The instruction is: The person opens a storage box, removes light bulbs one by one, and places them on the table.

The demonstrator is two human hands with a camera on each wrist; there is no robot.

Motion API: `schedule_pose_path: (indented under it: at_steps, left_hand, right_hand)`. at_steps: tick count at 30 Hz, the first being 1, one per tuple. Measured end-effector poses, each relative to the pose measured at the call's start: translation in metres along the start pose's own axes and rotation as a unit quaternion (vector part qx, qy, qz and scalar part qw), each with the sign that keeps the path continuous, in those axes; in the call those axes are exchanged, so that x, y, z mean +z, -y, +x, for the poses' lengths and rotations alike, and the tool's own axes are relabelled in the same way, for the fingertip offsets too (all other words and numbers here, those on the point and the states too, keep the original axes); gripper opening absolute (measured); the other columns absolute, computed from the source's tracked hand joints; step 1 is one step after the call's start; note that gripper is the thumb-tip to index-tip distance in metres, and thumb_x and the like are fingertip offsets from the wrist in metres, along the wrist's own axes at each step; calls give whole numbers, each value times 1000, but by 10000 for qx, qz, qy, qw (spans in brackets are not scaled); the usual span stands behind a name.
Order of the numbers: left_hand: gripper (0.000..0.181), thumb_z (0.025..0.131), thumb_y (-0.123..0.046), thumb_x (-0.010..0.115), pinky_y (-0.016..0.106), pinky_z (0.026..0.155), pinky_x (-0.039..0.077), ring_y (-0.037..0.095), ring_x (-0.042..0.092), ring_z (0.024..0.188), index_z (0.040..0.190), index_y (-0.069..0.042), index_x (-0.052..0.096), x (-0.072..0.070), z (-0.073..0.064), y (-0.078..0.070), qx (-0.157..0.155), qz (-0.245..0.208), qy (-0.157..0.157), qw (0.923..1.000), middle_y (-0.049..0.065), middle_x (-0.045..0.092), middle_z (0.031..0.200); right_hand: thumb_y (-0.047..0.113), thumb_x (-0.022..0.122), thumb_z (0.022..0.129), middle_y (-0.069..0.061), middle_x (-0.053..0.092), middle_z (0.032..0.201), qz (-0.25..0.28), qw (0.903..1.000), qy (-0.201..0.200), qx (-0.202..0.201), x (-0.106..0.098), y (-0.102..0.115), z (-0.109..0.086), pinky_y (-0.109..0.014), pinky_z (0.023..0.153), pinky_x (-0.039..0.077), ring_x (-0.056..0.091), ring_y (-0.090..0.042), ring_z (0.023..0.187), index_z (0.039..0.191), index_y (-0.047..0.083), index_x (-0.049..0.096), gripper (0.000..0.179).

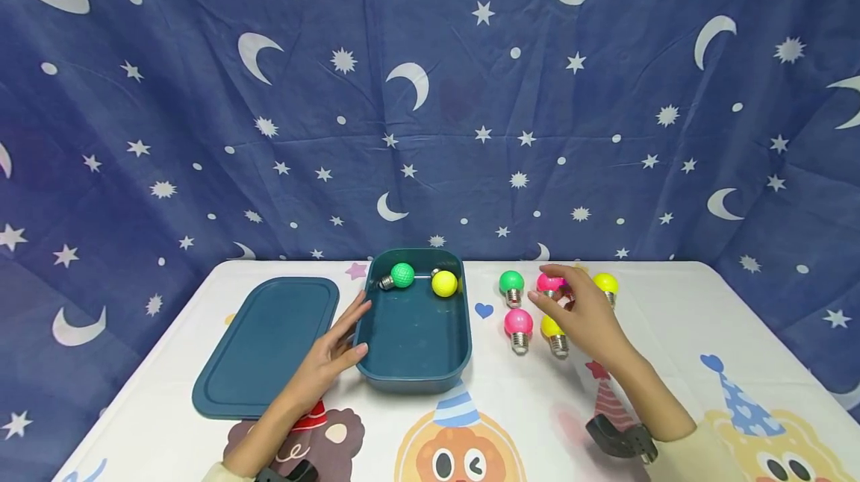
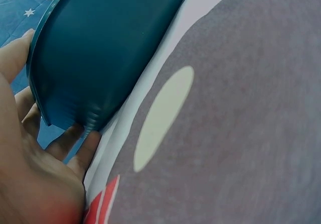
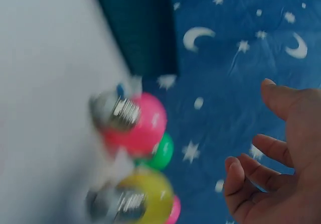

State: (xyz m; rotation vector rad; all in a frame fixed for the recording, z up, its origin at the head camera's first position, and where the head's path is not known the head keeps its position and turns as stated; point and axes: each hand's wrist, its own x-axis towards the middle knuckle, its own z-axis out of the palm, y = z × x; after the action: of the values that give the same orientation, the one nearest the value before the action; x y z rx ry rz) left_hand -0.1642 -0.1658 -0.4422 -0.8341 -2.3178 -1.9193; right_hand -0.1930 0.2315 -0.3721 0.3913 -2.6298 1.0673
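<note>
A dark teal box (image 1: 413,385) stands mid-table, holding a green light bulb (image 1: 402,275) and a yellow light bulb (image 1: 444,283) at its far end. My left hand (image 1: 329,359) touches the box's left side with extended fingers, the thumb near the rim. To the right of the box lie several bulbs: a green bulb (image 1: 511,280), a nearer pink bulb (image 1: 518,321), a yellow bulb (image 1: 552,326), another yellow bulb (image 1: 606,283) and a partly hidden pink one (image 1: 549,283). Above these hovers my right hand (image 1: 594,318), thumb and fingers apart, nothing between them.
A flat teal lid (image 1: 265,348) lies left of the box, beside my left forearm. The white tablecloth (image 1: 484,362) carries printed cartoon animals and party hats. Behind the table hangs a blue curtain (image 1: 457,168) with moons and stars.
</note>
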Motion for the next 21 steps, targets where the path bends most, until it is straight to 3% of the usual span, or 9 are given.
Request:
schedule_pose_path:
  at_steps: [10,21]
  left_hand:
    - [61,96,-2,52,17,106,25,22,9,144,151,-18,30,-2,0,1,4,-19,46,10000,3,9,160]
    - [61,96,-3,52,19,106,26,23,9,144,151,-18,31,-1,0,0,2,-84,26,10000,4,9,160]
  right_hand:
    - [34,71,87,-7,52,121,482,9967,549,-360,35,56,30,-32,73,53,60,-19,93,131,13,54,51]
    - [28,71,88,-10,53,123,382,9901,1099,-784,82,76,59,-36,79,54,61,-25,103,125,8,60,43]
